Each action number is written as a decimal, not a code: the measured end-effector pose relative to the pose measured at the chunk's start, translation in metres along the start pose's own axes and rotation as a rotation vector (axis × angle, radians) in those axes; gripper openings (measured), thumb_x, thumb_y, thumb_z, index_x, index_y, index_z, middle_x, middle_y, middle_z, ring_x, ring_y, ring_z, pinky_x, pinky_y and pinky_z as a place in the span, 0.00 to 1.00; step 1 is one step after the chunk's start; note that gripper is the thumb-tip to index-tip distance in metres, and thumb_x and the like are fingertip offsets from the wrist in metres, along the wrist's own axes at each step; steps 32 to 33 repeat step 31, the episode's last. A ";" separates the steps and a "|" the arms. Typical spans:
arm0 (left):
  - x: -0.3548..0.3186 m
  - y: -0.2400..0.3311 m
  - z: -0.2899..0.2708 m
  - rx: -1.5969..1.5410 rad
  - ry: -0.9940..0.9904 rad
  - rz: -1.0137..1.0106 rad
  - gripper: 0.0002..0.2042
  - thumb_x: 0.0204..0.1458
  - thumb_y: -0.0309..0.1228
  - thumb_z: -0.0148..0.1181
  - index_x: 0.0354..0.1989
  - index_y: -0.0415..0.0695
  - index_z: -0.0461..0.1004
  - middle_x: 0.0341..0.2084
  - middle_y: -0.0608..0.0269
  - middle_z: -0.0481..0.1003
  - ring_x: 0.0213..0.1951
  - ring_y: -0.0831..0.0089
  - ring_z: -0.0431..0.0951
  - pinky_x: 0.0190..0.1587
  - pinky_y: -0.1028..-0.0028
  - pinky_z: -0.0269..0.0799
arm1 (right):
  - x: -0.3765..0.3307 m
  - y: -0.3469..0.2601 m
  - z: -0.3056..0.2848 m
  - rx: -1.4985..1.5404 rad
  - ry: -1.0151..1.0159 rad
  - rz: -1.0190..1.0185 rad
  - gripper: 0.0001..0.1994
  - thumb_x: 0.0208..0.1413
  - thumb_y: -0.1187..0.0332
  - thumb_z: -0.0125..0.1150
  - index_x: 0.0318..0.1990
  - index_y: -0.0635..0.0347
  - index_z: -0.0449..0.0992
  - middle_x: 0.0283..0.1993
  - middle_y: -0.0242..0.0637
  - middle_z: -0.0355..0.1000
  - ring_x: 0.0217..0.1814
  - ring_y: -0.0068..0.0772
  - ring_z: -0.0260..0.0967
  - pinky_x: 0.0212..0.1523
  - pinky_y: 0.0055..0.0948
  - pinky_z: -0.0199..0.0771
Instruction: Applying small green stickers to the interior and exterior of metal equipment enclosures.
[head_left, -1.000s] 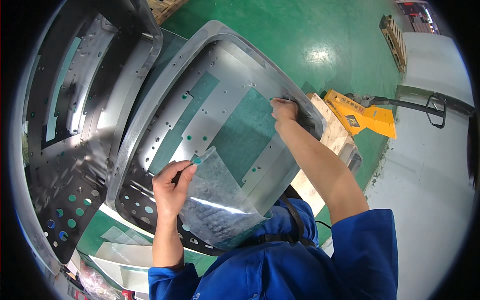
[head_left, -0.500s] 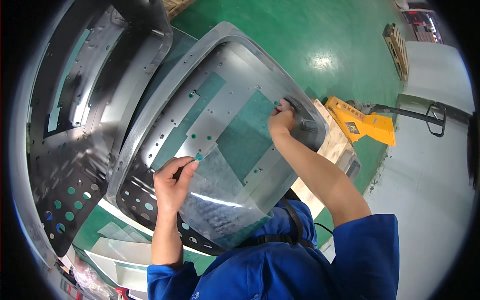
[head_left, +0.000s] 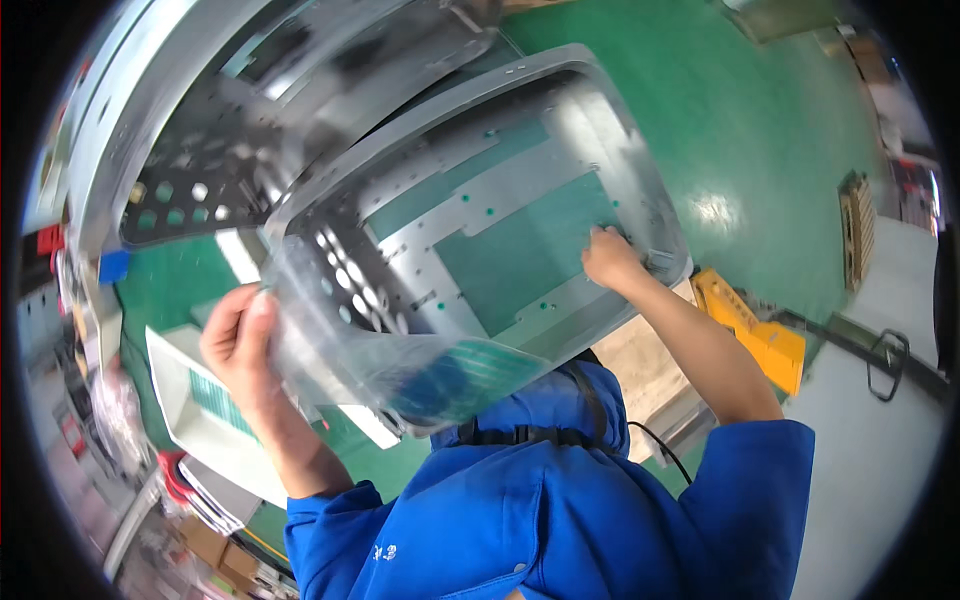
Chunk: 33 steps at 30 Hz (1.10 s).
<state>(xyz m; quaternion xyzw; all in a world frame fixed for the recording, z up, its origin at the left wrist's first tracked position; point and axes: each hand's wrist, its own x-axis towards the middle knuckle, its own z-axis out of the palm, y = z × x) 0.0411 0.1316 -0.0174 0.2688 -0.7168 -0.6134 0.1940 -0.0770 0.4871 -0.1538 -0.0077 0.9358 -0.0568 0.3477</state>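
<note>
My left hand [head_left: 240, 345] pinches the edge of a thin clear plastic sheet [head_left: 315, 340]. The sheet bends down across the near left part of a grey metal shell [head_left: 520, 187], with rows of green on its lower part, blurred. My right hand [head_left: 610, 260] is inside the shell by its right end, fingers drawn together; what they hold, if anything, is hidden. Small green dots [head_left: 465, 198] sit on the shell's inner metal strips. Large cutouts in its bottom show the green floor, and round holes line its left end.
A second metal shell [head_left: 330, 120] stands at the far left. Bare wood [head_left: 650, 360] lies beneath the right end of the near shell. Beyond it is a yellow pallet truck [head_left: 755, 335]. A white open box [head_left: 205, 430] sits low on the left, and a wooden pallet [head_left: 857, 235] at far right.
My left hand has moved left and pulled the clear sheet with it off the shell's middle. My right hand has shifted slightly away from the shell's right wall. The view has turned.
</note>
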 end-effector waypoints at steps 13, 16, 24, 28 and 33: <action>-0.317 -0.042 -0.156 -0.278 0.417 0.216 0.09 0.49 0.31 0.54 0.31 0.36 0.67 0.18 0.64 0.65 0.16 0.81 0.62 0.18 0.83 0.54 | -0.109 -0.006 0.026 -0.049 0.181 -1.177 0.12 0.45 0.58 0.57 0.32 0.56 0.72 0.28 0.35 0.67 0.32 0.38 0.67 0.31 0.36 0.66; -0.363 -0.045 -0.123 -0.131 0.605 0.048 0.07 0.45 0.30 0.57 0.28 0.39 0.70 0.21 0.70 0.68 0.21 0.83 0.62 0.24 0.85 0.56 | -0.112 -0.006 0.026 0.011 0.276 -1.234 0.10 0.46 0.60 0.56 0.24 0.56 0.72 0.23 0.35 0.66 0.28 0.39 0.66 0.27 0.37 0.66; -0.417 -0.075 -0.074 -0.424 0.536 0.038 0.06 0.47 0.29 0.56 0.27 0.39 0.68 0.21 0.67 0.68 0.23 0.81 0.64 0.26 0.82 0.60 | -0.218 0.022 -0.074 0.057 0.088 -1.274 0.10 0.48 0.61 0.55 0.22 0.57 0.72 0.20 0.40 0.68 0.25 0.44 0.67 0.24 0.37 0.65; -0.347 -0.070 -0.037 -0.445 0.516 0.172 0.07 0.52 0.30 0.52 0.32 0.38 0.67 0.36 0.55 0.71 0.38 0.70 0.70 0.41 0.76 0.65 | -0.210 -0.023 -0.148 0.012 -0.156 -1.300 0.10 0.46 0.64 0.57 0.24 0.62 0.73 0.18 0.42 0.67 0.19 0.35 0.63 0.23 0.30 0.62; -0.267 -0.077 -0.024 -0.724 0.482 0.125 0.16 0.53 0.30 0.50 0.51 0.42 0.63 0.44 0.61 0.69 0.40 0.74 0.71 0.46 0.76 0.66 | -0.166 -0.070 -0.194 0.172 -0.173 -1.339 0.11 0.47 0.63 0.58 0.26 0.64 0.74 0.18 0.33 0.67 0.21 0.21 0.60 0.24 0.25 0.61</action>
